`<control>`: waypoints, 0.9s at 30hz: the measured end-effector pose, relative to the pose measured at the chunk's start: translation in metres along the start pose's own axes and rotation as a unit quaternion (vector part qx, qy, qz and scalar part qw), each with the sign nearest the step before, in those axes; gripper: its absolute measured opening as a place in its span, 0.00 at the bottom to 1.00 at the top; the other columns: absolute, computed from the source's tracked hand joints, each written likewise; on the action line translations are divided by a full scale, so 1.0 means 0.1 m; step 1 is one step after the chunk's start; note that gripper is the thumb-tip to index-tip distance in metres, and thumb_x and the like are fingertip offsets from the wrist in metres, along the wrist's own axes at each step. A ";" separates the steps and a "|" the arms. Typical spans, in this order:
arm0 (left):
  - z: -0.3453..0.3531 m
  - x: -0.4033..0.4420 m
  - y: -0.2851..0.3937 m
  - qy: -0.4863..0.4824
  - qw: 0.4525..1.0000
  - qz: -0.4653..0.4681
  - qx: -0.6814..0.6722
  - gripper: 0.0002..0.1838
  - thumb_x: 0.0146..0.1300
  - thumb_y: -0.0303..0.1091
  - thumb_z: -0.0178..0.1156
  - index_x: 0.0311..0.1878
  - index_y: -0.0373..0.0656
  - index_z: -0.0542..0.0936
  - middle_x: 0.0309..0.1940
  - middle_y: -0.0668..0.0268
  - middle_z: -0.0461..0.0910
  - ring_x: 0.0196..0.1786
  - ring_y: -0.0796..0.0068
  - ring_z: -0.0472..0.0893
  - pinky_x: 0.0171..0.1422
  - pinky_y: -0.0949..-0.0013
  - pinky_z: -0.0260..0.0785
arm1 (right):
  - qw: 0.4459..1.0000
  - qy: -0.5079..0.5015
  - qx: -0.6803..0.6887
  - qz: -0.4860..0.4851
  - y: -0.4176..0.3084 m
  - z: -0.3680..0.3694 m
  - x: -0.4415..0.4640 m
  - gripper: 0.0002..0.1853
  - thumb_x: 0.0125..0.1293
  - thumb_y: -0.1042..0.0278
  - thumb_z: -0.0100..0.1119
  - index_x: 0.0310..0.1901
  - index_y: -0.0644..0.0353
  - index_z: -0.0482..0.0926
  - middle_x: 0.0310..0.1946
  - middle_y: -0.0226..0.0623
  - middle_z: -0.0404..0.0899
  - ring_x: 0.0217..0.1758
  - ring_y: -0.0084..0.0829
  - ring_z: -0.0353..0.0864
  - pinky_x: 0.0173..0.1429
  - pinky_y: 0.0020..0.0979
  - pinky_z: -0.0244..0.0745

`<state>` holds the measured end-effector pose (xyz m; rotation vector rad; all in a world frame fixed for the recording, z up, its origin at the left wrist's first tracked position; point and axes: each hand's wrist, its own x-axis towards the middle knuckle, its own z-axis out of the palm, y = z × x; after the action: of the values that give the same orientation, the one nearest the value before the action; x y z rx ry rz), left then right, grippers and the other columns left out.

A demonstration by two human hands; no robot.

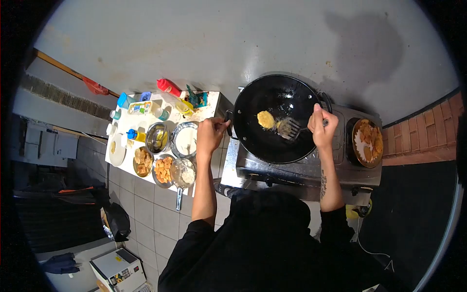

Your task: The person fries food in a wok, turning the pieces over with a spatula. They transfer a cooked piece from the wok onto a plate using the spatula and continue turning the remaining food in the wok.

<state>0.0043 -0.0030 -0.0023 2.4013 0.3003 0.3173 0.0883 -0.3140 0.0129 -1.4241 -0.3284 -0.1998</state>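
A large black wok point(262, 146) sits on the stove. My left hand point(212, 132) is closed at its left loop handle point(229, 127), fingers pinched on it. In my right hand point(322, 127), the fingers wrap round the handle of a slotted spatula point(290, 128), whose head is down in the wok. One golden fried piece point(265, 119) lies left of the spatula head. A second piece point(279, 125) is at the head's edge, partly hidden by it. Oil glistens on the wok's bottom.
On the stove's right, a brown plate point(358, 152) holds fried pieces on paper. The white table point(210, 103) at left carries bowls of flour point(187, 174), white batter point(186, 141) and cut orange-brown pieces point(164, 169), plus a red squeeze bottle point(169, 87). A grey wall point(204, 44) stands behind.
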 end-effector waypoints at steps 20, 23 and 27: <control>-0.04 0.00 0.09 -0.010 1.000 -0.003 0.017 0.14 0.57 0.36 0.69 0.36 0.31 0.84 0.24 0.51 0.82 0.28 0.57 0.83 0.35 0.63 0.72 | 0.999 -0.035 -0.027 0.021 0.07 -0.06 -0.03 0.25 0.75 0.69 0.49 0.15 0.61 0.62 0.11 0.21 0.61 0.15 0.12 0.56 0.20 0.24 0.47; -0.02 -0.01 0.07 0.000 1.000 0.011 -0.003 0.14 0.57 0.36 0.69 0.36 0.31 0.84 0.23 0.51 0.82 0.27 0.57 0.83 0.34 0.63 0.72 | 1.000 0.021 -0.007 0.015 0.13 -0.11 -0.04 0.25 0.74 0.69 0.49 0.15 0.61 0.63 0.11 0.22 0.61 0.15 0.13 0.57 0.20 0.25 0.49; -0.03 0.00 0.08 0.008 1.000 0.004 -0.006 0.14 0.57 0.36 0.69 0.36 0.32 0.84 0.21 0.51 0.81 0.25 0.57 0.81 0.33 0.62 0.70 | 0.998 -0.041 -0.040 -0.005 0.17 -0.13 -0.19 0.26 0.74 0.69 0.49 0.14 0.61 0.62 0.10 0.22 0.62 0.15 0.13 0.57 0.21 0.26 0.50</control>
<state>0.0049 -0.0070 0.0052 2.3898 0.2949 0.3417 0.0776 -0.3253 -0.0107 -1.5127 -0.3997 -0.1648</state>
